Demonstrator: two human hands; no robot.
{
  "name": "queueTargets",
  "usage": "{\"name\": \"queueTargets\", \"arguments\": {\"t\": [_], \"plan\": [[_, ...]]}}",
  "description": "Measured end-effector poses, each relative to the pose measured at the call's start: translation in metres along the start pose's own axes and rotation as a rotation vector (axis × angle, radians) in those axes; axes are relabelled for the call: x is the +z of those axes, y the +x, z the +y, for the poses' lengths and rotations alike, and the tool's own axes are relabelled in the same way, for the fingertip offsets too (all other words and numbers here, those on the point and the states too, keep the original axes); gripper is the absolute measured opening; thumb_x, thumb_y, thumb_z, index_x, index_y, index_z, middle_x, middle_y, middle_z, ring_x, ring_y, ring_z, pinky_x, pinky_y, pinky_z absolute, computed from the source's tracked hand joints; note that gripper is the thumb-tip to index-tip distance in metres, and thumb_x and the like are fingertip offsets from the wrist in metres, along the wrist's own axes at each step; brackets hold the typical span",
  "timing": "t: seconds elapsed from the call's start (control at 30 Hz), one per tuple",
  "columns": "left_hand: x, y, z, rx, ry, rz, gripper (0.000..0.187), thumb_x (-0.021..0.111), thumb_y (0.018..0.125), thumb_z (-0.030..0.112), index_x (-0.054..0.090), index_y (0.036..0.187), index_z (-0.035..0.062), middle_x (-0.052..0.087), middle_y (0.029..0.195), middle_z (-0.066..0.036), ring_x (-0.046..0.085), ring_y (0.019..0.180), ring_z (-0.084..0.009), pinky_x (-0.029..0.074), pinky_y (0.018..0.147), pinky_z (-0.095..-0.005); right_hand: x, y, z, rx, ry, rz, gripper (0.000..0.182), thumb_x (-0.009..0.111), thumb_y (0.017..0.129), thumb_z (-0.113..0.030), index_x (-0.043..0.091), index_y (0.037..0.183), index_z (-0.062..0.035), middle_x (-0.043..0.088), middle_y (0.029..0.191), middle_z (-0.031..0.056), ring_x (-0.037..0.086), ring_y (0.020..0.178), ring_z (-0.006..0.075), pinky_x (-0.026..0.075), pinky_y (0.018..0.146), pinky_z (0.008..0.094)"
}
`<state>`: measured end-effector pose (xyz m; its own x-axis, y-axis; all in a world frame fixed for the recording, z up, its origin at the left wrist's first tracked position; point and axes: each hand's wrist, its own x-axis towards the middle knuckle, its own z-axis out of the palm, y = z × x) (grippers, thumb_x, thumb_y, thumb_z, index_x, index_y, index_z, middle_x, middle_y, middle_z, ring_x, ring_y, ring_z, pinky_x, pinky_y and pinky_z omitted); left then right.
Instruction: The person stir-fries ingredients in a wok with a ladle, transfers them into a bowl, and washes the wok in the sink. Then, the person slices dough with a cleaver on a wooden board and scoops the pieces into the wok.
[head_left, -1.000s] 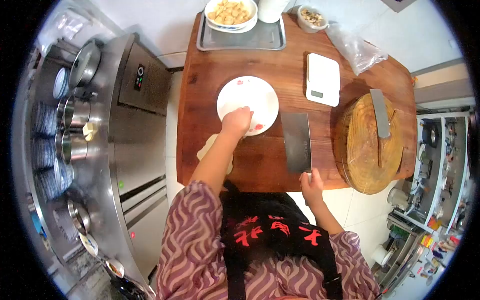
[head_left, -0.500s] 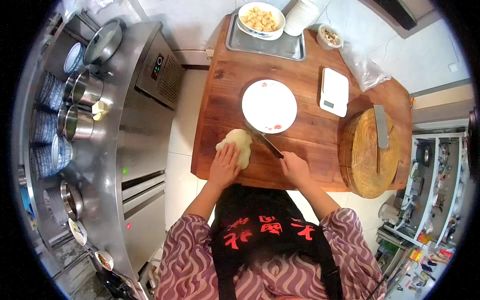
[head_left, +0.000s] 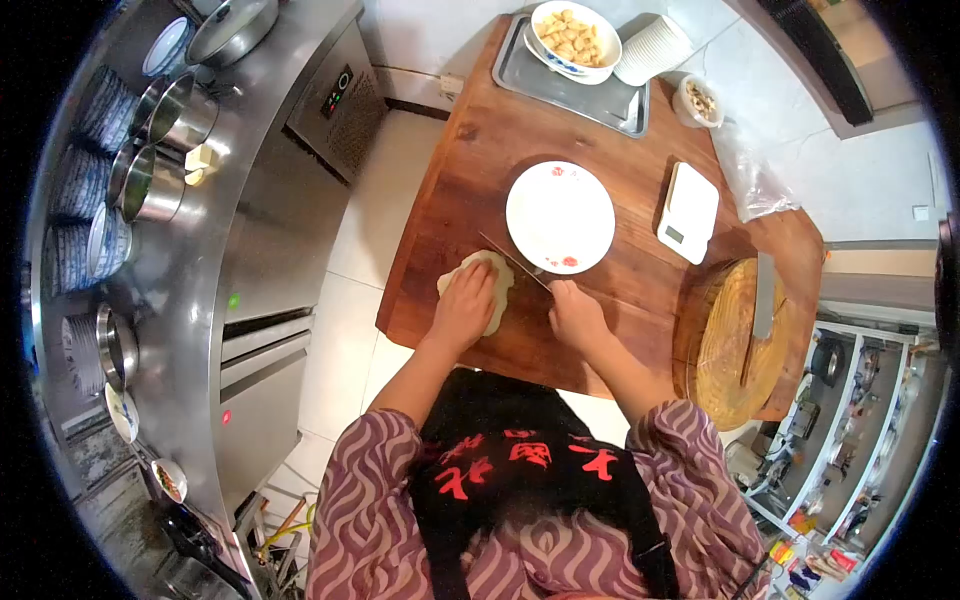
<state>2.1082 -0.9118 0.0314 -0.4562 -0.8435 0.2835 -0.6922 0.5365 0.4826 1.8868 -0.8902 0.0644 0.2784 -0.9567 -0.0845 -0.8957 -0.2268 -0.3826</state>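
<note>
A flat, pale piece of dough [head_left: 497, 312] lies near the front left edge of the wooden table [head_left: 440, 215]. My left hand [head_left: 466, 305] rests on top of it, fingers stretched out. My right hand [head_left: 577, 315] is closed round the handle of a knife [head_left: 513, 262]. The thin blade points up and left, its tip just above the dough's upper edge. Behind the blade is a white plate [head_left: 560, 215] with red floral marks.
At the back, a metal tray [head_left: 510, 72] holds a bowl of pale chunks [head_left: 572, 38] beside stacked white dishes [head_left: 655, 48]. To the right are a white scale [head_left: 688, 212], a plastic bag [head_left: 757, 185] and a round chopping block [head_left: 735, 340] with a cleaver [head_left: 764, 295].
The view has turned and shifted a little. The knife blade has swung flatter, and its tip is now nearer the dough. My left hand lies farther up on the dough.
</note>
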Motion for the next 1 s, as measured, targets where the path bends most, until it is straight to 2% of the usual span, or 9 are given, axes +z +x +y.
{"name": "queueTargets", "arguments": {"t": [0.1, 0.2, 0.3, 0.4, 0.5, 0.6, 0.8, 0.9, 1.0], "plan": [[0.005, 0.005, 0.003, -0.057, -0.008, 0.009, 0.037, 0.058, 0.075, 0.009, 0.053, 0.110, -0.0017, 0.051, 0.114, -0.015, 0.048, 0.107, -0.0312, 0.040, 0.093, -0.0387, -0.001, 0.008, 0.007, -0.024, 0.007, -0.047, 0.021, 0.050, 0.079, -0.006, 0.048, 0.100, -0.0031, 0.054, 0.083, 0.0171, 0.056, 0.072, 0.0363, 0.046, 0.061, 0.0445], [0.011, 0.005, 0.003, -0.092, 0.027, 0.057, 0.032, 0.057, 0.074, 0.009, 0.056, 0.104, -0.0014, 0.053, 0.109, -0.014, 0.050, 0.104, -0.0303, 0.042, 0.090, -0.0368, -0.011, 0.011, 0.003, -0.108, -0.060, -0.005, 0.017, 0.047, 0.081, -0.007, 0.046, 0.098, -0.0062, 0.054, 0.080, 0.0133, 0.060, 0.071, 0.0309, 0.050, 0.057, 0.0416], [0.011, 0.006, 0.005, -0.125, 0.054, 0.041, 0.029, 0.056, 0.075, 0.009, 0.058, 0.101, -0.0012, 0.055, 0.107, -0.014, 0.050, 0.103, -0.0300, 0.043, 0.090, -0.0368, -0.025, 0.019, -0.012, -0.151, -0.121, -0.067, 0.013, 0.046, 0.082, -0.007, 0.046, 0.095, -0.0062, 0.054, 0.081, 0.0124, 0.062, 0.071, 0.0296, 0.051, 0.056, 0.0404], [0.014, 0.002, 0.006, -0.173, 0.101, -0.059, 0.030, 0.056, 0.075, 0.009, 0.057, 0.103, -0.0008, 0.055, 0.109, -0.014, 0.050, 0.104, -0.0295, 0.043, 0.090, -0.0365, -0.022, 0.031, -0.026, -0.124, -0.187, -0.212, 0.011, 0.047, 0.082, -0.008, 0.045, 0.092, -0.0060, 0.055, 0.081, 0.0121, 0.062, 0.070, 0.0299, 0.051, 0.057, 0.0412], [0.014, -0.001, 0.005, -0.169, 0.117, -0.058, 0.030, 0.055, 0.076, 0.009, 0.057, 0.104, -0.0010, 0.054, 0.109, -0.014, 0.050, 0.104, -0.0292, 0.043, 0.091, -0.0365, 0.000, 0.034, -0.009, -0.156, -0.101, -0.148, 0.009, 0.047, 0.081, -0.007, 0.045, 0.089, -0.0038, 0.056, 0.081, 0.0156, 0.059, 0.066, 0.0351, 0.049, 0.055, 0.0435], [0.012, -0.002, 0.007, -0.106, 0.111, 0.076, 0.030, 0.055, 0.076, 0.009, 0.057, 0.104, -0.0012, 0.055, 0.109, -0.014, 0.051, 0.104, -0.0296, 0.043, 0.090, -0.0366, 0.007, 0.036, 0.005, -0.122, -0.049, -0.148, 0.009, 0.047, 0.081, -0.007, 0.044, 0.089, -0.0037, 0.055, 0.080, 0.0163, 0.059, 0.067, 0.0355, 0.049, 0.056, 0.0442], [0.018, -0.007, 0.005, -0.153, 0.112, 0.071, 0.031, 0.054, 0.077, 0.009, 0.057, 0.106, -0.0005, 0.054, 0.110, -0.014, 0.050, 0.106, -0.0299, 0.044, 0.090, -0.0372, -0.024, 0.031, -0.017, -0.197, -0.100, -0.164, 0.012, 0.045, 0.082, -0.006, 0.045, 0.094, -0.0051, 0.055, 0.085, 0.0145, 0.062, 0.070, 0.0328, 0.051, 0.058, 0.0422], [0.016, -0.010, 0.006, -0.209, 0.095, -0.082, 0.029, 0.054, 0.077, 0.009, 0.057, 0.104, -0.0003, 0.055, 0.109, -0.014, 0.051, 0.106, -0.0299, 0.045, 0.089, -0.0370, -0.009, 0.032, -0.024, -0.146, -0.143, -0.229, 0.012, 0.044, 0.083, -0.006, 0.044, 0.094, -0.0050, 0.055, 0.085, 0.0147, 0.061, 0.071, 0.0329, 0.051, 0.058, 0.0419], [0.019, -0.012, 0.003, -0.177, 0.100, 0.032, 0.026, 0.053, 0.077, 0.009, 0.058, 0.102, -0.0001, 0.055, 0.108, -0.014, 0.051, 0.105, -0.0297, 0.045, 0.088, -0.0366, 0.001, 0.038, -0.011, -0.160, -0.084, -0.190, 0.010, 0.045, 0.082, -0.005, 0.043, 0.092, -0.0039, 0.055, 0.083, 0.0171, 0.060, 0.070, 0.0346, 0.049, 0.057, 0.0432]]}}
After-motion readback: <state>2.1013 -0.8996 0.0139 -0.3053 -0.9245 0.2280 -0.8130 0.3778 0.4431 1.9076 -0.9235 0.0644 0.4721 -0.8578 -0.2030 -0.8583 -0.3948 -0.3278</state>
